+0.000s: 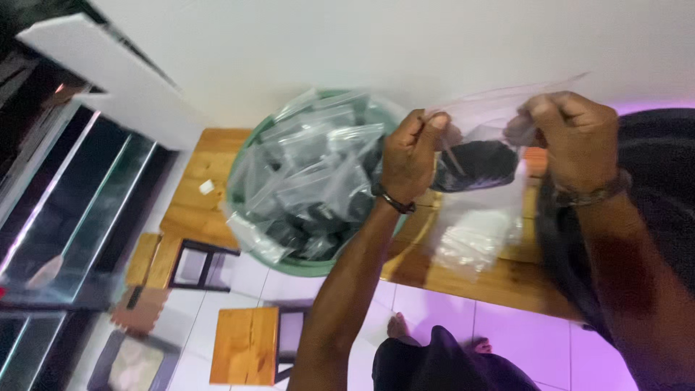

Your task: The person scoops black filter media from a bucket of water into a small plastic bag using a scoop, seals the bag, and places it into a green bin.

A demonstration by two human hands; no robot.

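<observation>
1. Left hand (411,156): raised over the wooden table (199,199), fingers pressed together in a pinch on the top left edge of a clear plastic bag (481,119). A dark band sits on this wrist.
2. Right hand (572,137): level with the left, fingers curled and pinching the top right edge of the same bag. A bracelet shows at this wrist.
3. The bag hangs between the two hands, its upper edge stretched from one pinch to the other. Held in the air above the table, just right of the green tub (308,266).
4. Bag contents: a dark clump (478,165) resting in the lower part of the bag, below the fingers. What the clump is made of cannot be told.
5. Green tub: round, stands on the table to the left of the left hand, heaped with many small clear bags (318,174), several showing dark contents.
6. Below the held bag, a loose stack of empty clear bags (474,239) lies on the table.
7. A small white scrap (206,187) lies on the table left of the tub.
8. Floor: white tiles; a wooden stool (246,344) stands beside the table. The person's bare toes (397,326) are seen near the table edge.
9. Far left: dark glass panels (65,210) beside a white wall.
</observation>
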